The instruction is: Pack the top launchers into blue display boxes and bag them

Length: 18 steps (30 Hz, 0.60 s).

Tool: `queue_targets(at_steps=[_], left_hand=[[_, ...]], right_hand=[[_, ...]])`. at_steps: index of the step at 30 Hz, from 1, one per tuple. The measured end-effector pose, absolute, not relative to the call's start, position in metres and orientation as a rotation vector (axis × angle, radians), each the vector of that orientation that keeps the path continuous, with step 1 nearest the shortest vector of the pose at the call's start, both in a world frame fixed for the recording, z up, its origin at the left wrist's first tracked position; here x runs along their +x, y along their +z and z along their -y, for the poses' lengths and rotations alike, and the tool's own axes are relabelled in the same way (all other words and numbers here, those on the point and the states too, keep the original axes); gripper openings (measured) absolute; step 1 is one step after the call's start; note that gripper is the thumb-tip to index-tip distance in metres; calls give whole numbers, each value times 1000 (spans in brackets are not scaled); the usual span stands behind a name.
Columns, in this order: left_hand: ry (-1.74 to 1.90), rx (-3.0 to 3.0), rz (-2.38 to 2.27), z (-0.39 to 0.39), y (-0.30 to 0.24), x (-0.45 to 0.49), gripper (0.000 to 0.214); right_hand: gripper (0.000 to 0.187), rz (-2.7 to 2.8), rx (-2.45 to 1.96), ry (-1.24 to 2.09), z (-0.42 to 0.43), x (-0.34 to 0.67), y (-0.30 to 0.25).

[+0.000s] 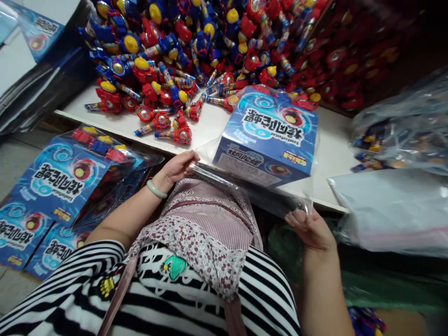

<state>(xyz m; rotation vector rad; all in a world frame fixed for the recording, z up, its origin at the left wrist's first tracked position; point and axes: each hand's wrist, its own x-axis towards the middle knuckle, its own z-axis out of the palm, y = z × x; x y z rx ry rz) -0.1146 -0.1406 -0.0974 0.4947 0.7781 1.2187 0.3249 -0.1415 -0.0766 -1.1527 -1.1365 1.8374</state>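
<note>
A blue printed toy box [268, 135] lies on the white table's [332, 154] front edge, inside a clear plastic bag [266, 196] whose open end hangs toward me. My left hand [178, 169] pinches the bag's left edge at the table's rim. My right hand [310, 227] grips the bag's lower right corner below the table edge. Both hands are closed on the film. A pale bangle [156, 189] sits on my left wrist.
A large heap of red, blue and yellow plastic toys [196, 51] covers the table's far side. Bagged blue boxes [59, 186] are stacked on the floor at left. Clear bags of toys [402, 135] and empty plastic bags [395, 210] lie at right.
</note>
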Motion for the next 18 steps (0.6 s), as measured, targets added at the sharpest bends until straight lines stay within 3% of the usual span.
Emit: queue_targets(at_steps=[5,11,18], left_hand=[[1228,607,-729,139,-96,-123,47],[1115,743,-728,125,-105,-132,62],[913,1050,-1126,104,-95,-139,17]], right_hand=[[64,1135,-1173,1844,138,327,-78],[67,1163,-1300,1716,130,328,-83],[43,1502,-1609,1352,112,328,-86]])
